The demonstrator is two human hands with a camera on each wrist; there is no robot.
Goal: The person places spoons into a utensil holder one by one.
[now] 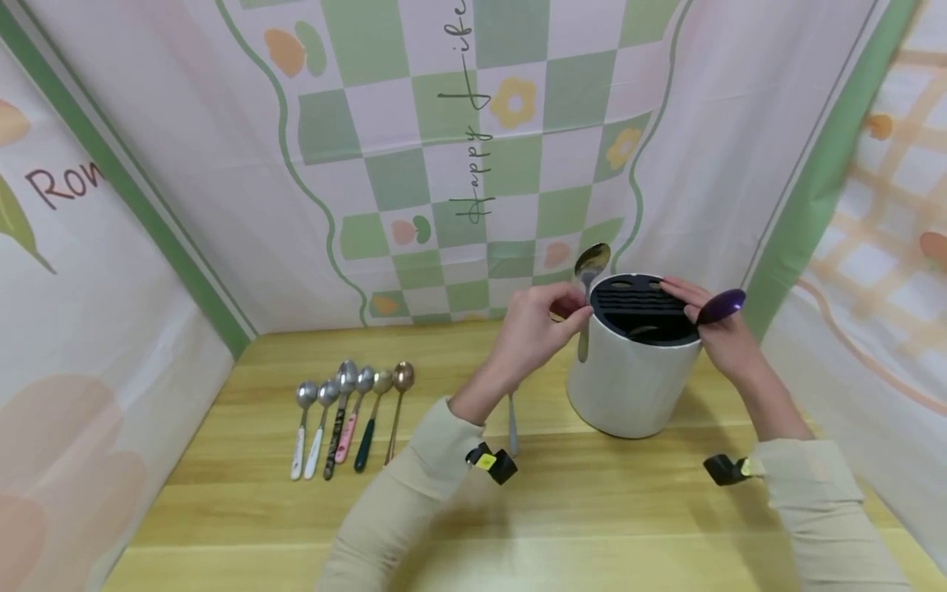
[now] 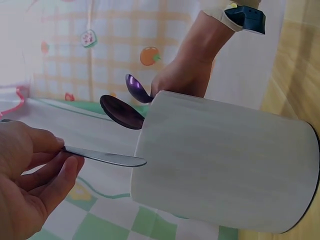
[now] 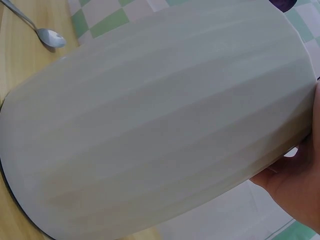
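Observation:
In the head view, my left hand (image 1: pixel 536 325) pinches a metal spoon (image 1: pixel 592 261) by its handle, bowl up, at the left side of a white utensil holder (image 1: pixel 629 395). The flat handle end (image 2: pixel 112 159) points down, overlapping the holder's wall in the left wrist view. My right hand (image 1: pixel 721 329) rests at the holder's right rim, fingers extended along the edge. Next to it, a purple spoon (image 1: pixel 721 306) leans out of the black slotted top (image 1: pixel 639 300). Another dark spoon (image 2: pixel 121 112) stands in the holder, bowl up.
Several spoons (image 1: pixel 348 378) lie in a row on the wooden table (image 1: pixel 244 510), at the left. A single spoon (image 3: pixel 51 38) lies left of the holder, partly hidden by my left arm in the head view. Patterned curtains (image 1: pixel 473 164) hang behind the table and at both sides.

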